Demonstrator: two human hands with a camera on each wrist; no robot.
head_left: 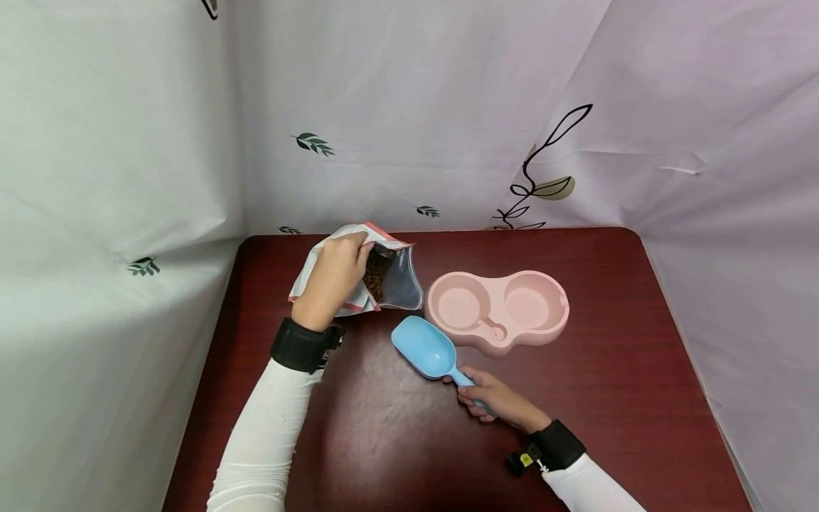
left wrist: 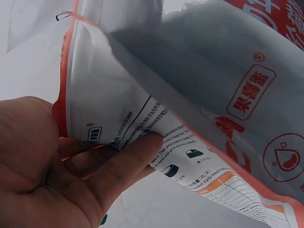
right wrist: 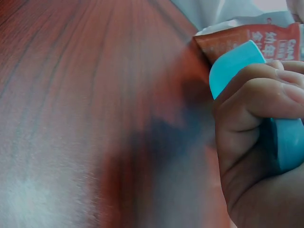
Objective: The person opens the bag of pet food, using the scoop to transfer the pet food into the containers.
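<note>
At the table's back left, a white and red pet food bag (head_left: 402, 284) lies tilted, its wide mouth facing right. Brown kibble (head_left: 376, 276) shows inside. My left hand (head_left: 334, 276) grips the bag at its upper edge; in the left wrist view its fingers hold the printed side. A light blue scoop (head_left: 424, 347) is in my right hand (head_left: 495, 395), fingers wrapped round the handle. Its bowl points up and left toward the bag's mouth, and its inside looks bare. In the right wrist view, the scoop's blue edge (right wrist: 235, 69) overlaps the bag's red lower part.
A pink double pet bowl (head_left: 493, 286) stands right of the bag, just behind the scoop, with bare hollows. The dark red table (head_left: 614, 398) is bordered by white curtains (head_left: 416, 107) at the back and both sides.
</note>
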